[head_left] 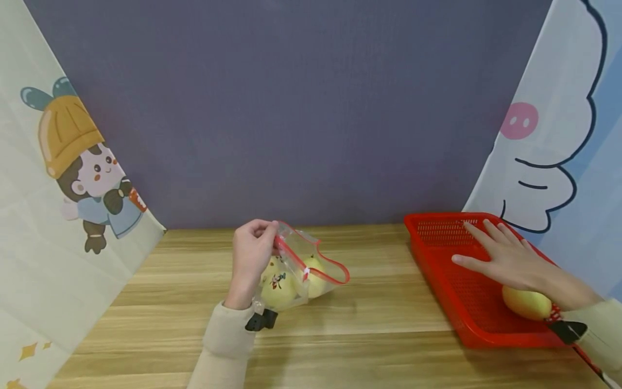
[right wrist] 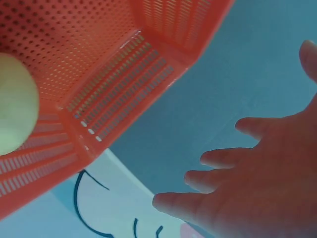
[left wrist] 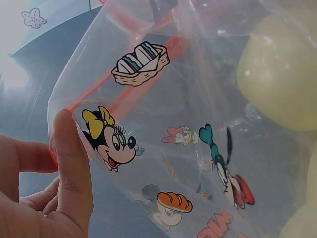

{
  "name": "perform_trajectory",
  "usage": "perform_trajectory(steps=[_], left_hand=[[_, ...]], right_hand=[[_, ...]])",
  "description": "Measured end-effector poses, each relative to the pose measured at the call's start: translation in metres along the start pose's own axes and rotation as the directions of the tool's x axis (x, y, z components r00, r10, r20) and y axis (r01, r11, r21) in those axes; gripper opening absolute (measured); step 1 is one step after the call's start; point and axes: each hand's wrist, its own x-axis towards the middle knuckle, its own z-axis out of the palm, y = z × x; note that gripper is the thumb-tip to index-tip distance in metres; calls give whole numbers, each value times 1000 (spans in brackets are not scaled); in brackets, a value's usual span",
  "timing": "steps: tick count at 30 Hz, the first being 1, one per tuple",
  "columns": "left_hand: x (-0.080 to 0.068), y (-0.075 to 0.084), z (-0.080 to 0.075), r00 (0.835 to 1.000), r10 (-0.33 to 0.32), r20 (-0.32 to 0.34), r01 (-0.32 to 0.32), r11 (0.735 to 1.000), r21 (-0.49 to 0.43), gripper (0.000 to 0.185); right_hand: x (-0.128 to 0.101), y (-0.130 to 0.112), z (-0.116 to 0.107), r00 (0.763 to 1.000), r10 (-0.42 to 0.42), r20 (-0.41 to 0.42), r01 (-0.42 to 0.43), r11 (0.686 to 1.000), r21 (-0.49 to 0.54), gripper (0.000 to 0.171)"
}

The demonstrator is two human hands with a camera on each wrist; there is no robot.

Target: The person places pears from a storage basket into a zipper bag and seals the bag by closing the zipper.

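Observation:
My left hand (head_left: 254, 256) pinches the red zip edge of a clear plastic bag (head_left: 296, 256) between thumb and fingers. Cartoon figures are printed on the bag, and its mouth gapes toward the right. Pale yellow pears (head_left: 279, 289) lie inside it on the table; one shows large in the left wrist view as a yellow fruit (left wrist: 280, 74). Over the red plastic basket (head_left: 437, 286) my right hand (head_left: 510, 259) is held with fingers spread, holding nothing. Partly hidden below the right wrist, a yellow pear (head_left: 525, 303) sits in the basket.
The wood-grain table (head_left: 374, 319) stretches between bag and basket. A dark grey panel (head_left: 311, 119) rises at the table's back edge. Cloths with cartoon prints hang on both sides, the right cloth (head_left: 549, 162) close behind the basket.

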Motion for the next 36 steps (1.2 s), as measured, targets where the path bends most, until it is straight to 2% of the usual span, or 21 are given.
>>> perform_trajectory(steps=[17,36], left_hand=[[-2,-2,0,1000,4,11,-4,1000,-6,23],[1,-3,0,1000,2,10,-3,1000,14,25]], right_hand=[[-10,32,15,999,29,32,-30,1000,5,98],[-19,54,26,994,68,81,-69,998,9,95]])
